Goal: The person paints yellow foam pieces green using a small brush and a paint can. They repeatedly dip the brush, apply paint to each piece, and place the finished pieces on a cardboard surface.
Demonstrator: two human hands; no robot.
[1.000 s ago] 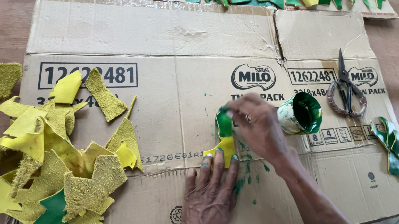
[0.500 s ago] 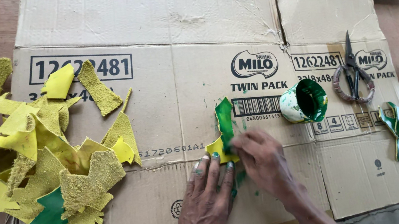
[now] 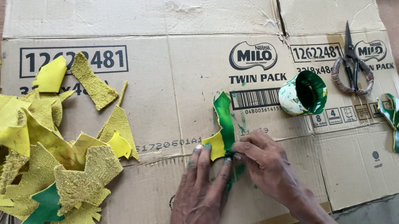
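Both hands are pressing a green-and-yellow strip onto the flattened cardboard: left hand lying spread flat, right hand pinching its lower end.

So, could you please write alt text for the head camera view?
Two bare hands, left hand and right hand, press a green and yellow strip flat on a cardboard sheet. A green-stained cup and scissors lie to the right, a pile of yellow scraps to the left.
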